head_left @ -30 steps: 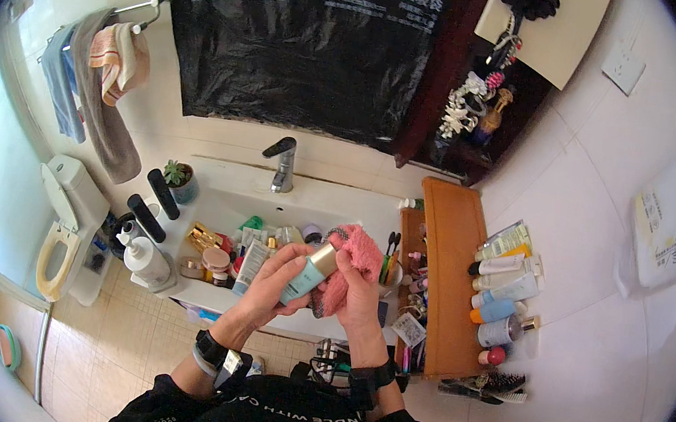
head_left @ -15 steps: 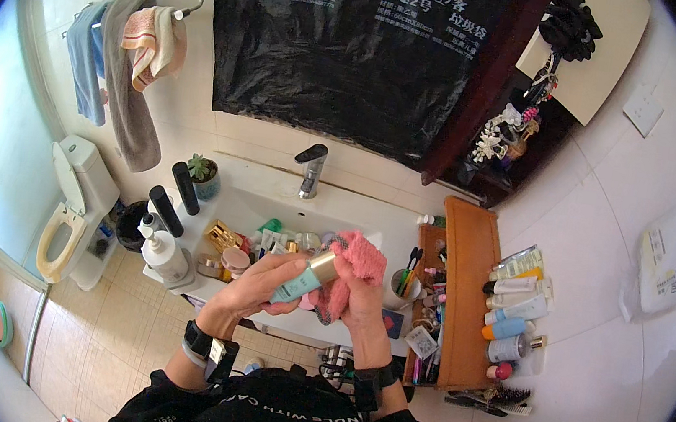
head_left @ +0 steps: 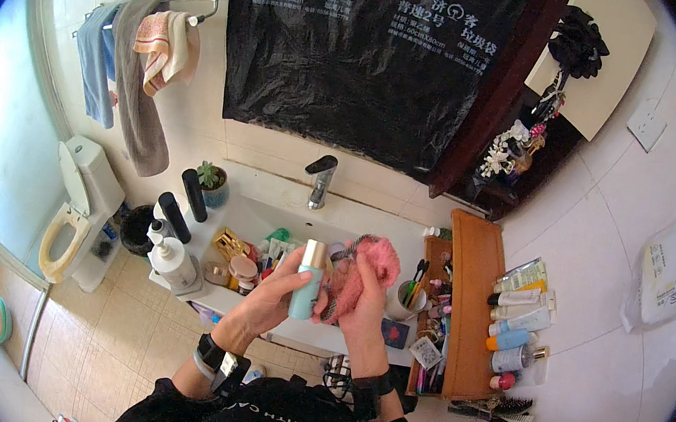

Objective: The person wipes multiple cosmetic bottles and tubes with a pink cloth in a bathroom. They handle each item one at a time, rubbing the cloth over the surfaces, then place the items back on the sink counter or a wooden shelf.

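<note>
Over the front of the sink, my left hand grips a light teal cosmetic bottle with a gold cap, held nearly upright. Beside it my right hand is closed on a bunched pink cleaning cloth with a grey edge. The cloth sits just right of the bottle; whether the two touch I cannot tell. Several cosmetics, among them a round pink jar, crowd the basin's left side behind my left hand. A cup with toothbrushes stands to the right of the cloth.
The faucet rises at the sink's back. White pump bottles and a potted succulent line the left edge. An open wooden box of small items is at right, with tubes and brushes beyond it.
The bottle has turned from slanting to nearly upright, its cap now out of the cloth. My right hand and the cloth have drawn slightly away to the right. The view has shifted slightly.
</note>
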Action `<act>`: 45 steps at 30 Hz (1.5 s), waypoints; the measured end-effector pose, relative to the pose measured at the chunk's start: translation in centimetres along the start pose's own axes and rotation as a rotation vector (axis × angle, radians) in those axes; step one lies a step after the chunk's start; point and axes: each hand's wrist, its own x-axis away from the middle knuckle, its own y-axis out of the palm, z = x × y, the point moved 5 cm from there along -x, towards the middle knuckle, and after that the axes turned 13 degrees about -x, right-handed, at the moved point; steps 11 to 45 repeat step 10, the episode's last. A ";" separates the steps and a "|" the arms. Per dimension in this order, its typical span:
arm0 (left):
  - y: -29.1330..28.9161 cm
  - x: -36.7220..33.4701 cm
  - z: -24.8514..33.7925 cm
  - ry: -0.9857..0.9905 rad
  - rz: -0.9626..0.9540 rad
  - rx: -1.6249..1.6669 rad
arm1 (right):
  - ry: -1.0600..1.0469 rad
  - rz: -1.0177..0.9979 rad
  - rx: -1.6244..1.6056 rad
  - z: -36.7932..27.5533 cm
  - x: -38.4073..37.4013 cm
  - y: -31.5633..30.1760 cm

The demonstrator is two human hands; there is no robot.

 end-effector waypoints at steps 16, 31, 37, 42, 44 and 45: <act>-2.0 0.0 -2.9 -0.190 0.186 0.215 | 0.153 -0.300 0.630 1.7 2.5 3.5; -2.0 0.0 -2.9 -0.190 0.186 0.215 | 0.153 -0.300 0.630 1.7 2.5 3.5; -2.0 0.0 -2.9 -0.190 0.186 0.215 | 0.153 -0.300 0.630 1.7 2.5 3.5; -2.0 0.0 -2.9 -0.190 0.186 0.215 | 0.153 -0.300 0.630 1.7 2.5 3.5; -2.0 0.0 -2.9 -0.190 0.186 0.215 | 0.153 -0.300 0.630 1.7 2.5 3.5; -2.0 0.0 -2.9 -0.190 0.186 0.215 | 0.153 -0.300 0.630 1.7 2.5 3.5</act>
